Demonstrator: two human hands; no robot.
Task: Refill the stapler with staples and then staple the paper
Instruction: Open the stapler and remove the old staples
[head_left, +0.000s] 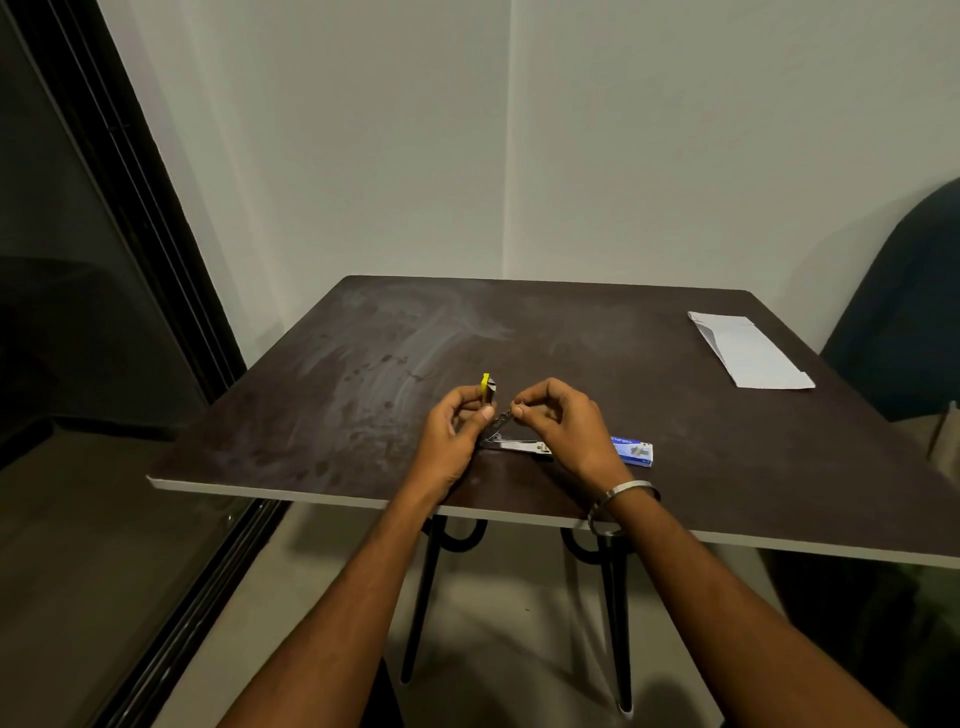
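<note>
A small stapler (506, 439) with a yellow top stands swung open near the table's front edge, its metal base lying flat on the table. My left hand (457, 431) grips the raised yellow upper part. My right hand (561, 421) pinches something small and metallic at the stapler's magazine; whether it is a strip of staples I cannot tell. A blue box of staples (634, 451) lies just right of my right wrist. Folded white paper (748, 352) rests at the table's far right corner.
The dark brown table (363, 374) has a white edge and black hairpin legs. A dark window frame runs along the left. A dark rounded chair back (904, 312) stands beyond the right edge. White walls are behind.
</note>
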